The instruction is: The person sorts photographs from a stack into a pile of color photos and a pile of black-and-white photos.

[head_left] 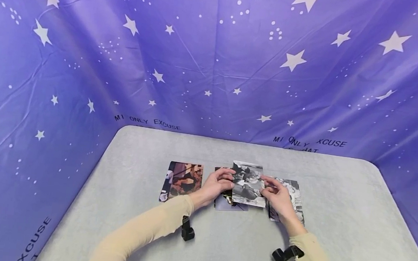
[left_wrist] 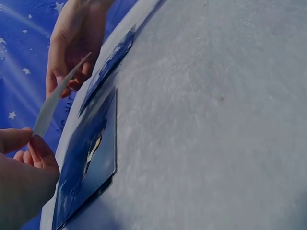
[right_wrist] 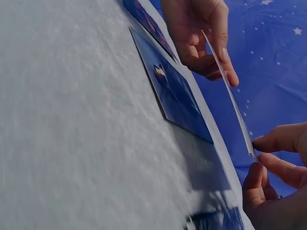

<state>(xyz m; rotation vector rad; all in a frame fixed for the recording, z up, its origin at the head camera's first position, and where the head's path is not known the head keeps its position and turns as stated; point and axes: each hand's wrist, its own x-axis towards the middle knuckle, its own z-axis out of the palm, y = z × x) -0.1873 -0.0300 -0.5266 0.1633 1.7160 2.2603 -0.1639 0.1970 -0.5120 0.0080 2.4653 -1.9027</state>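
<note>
A black-and-white photo print is held up off the table between both hands. My left hand pinches its left edge, and my right hand pinches the right one. Seen nearly edge-on in the left wrist view, the raised print looks thin and slightly bent; whether it is one sheet or more I cannot tell. Beneath it lies a middle pile of photos, partly hidden by the print and my left hand. The right wrist view shows the middle pile's top photo, dark with a small bright patch.
Left of the hands, overlapping colour photos lie on the grey table. Another pile of photos, black-and-white on top, sits under my right forearm and hand. A purple star-printed cloth hangs behind the table and at both sides.
</note>
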